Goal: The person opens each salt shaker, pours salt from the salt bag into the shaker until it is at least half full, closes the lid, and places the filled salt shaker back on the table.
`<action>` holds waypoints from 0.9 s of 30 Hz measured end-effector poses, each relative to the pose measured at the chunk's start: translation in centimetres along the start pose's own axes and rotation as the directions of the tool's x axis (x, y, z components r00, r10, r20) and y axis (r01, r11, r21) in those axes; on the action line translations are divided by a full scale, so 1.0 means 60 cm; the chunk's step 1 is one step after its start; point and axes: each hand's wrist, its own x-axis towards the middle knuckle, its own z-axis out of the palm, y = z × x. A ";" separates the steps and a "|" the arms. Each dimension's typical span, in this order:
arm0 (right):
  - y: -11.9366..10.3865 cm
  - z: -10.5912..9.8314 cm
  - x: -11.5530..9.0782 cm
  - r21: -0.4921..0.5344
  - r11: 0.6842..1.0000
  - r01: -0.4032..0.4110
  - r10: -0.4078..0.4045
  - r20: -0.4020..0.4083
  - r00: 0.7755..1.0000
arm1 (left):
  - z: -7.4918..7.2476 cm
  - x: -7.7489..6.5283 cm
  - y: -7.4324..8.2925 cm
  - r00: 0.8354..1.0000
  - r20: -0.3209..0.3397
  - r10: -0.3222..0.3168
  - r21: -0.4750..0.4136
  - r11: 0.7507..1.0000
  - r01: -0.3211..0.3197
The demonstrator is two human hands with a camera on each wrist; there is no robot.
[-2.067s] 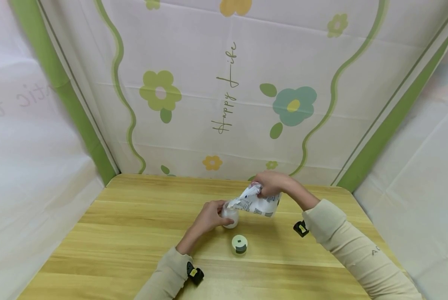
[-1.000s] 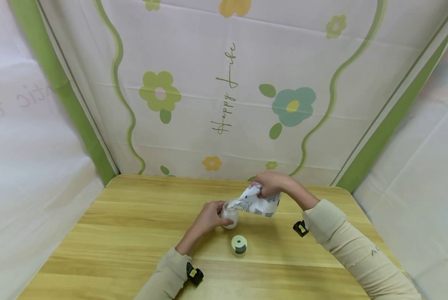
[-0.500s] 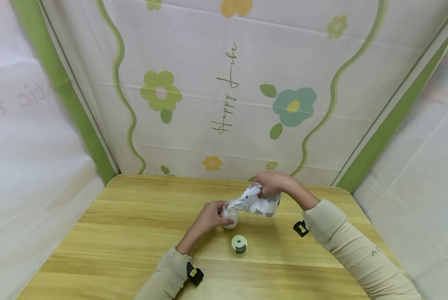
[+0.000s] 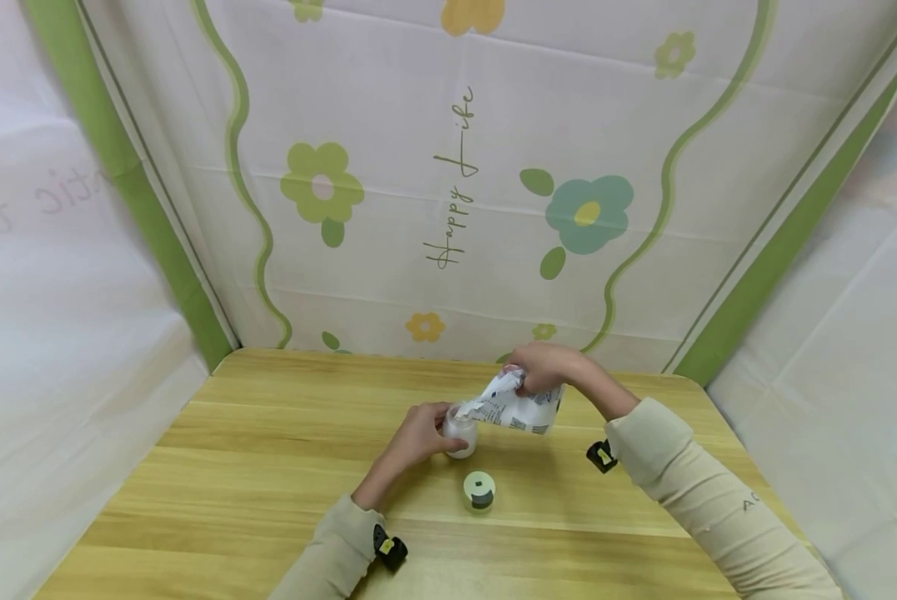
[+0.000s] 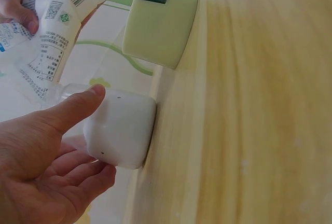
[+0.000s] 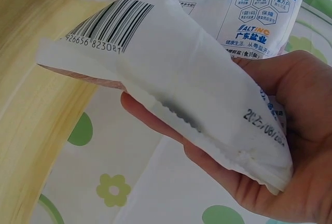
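My left hand (image 4: 418, 435) grips a small clear jar (image 5: 124, 128) that stands upright on the table, thumb on one side and fingers on the other. White contents fill much of the jar. In my right hand (image 4: 542, 368) is a white printed salt bag (image 6: 192, 63), tilted with its torn corner at the jar's mouth. Whether salt is flowing cannot be made out. Just in front of the jar sits a pale green round lidded container (image 4: 479, 490) with a dark green patch; neither hand touches it.
The wooden table (image 4: 253, 467) has a back edge near a white flowered curtain (image 4: 388, 275). Curtain walls also rise at the left and right sides. A black wrist strap clip (image 4: 391, 547) hangs by the left sleeve.
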 end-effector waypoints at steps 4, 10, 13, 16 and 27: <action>0.000 0.000 0.001 -0.007 1.000 0.002 -0.002 0.000 1.000 | -0.001 0.000 0.000 1.000 0.000 -0.001 0.006 1.000 0.001; -0.002 -0.003 0.001 -0.023 1.000 0.001 -0.001 -0.001 1.000 | -0.001 0.000 -0.001 1.000 -0.005 0.003 0.008 1.000 -0.003; -0.002 -0.004 0.001 -0.029 1.000 0.002 -0.002 0.000 1.000 | -0.002 0.000 -0.002 1.000 -0.006 -0.001 0.008 1.000 0.001; -0.003 -0.005 0.001 -0.033 0.999 0.004 -0.004 0.001 1.000 | -0.002 0.000 -0.003 1.000 -0.005 -0.002 0.008 1.000 0.002; -0.004 -0.005 0.002 -0.029 1.000 -0.002 0.002 0.001 1.000 | -0.001 0.001 -0.003 1.000 0.002 0.008 -0.004 1.000 -0.008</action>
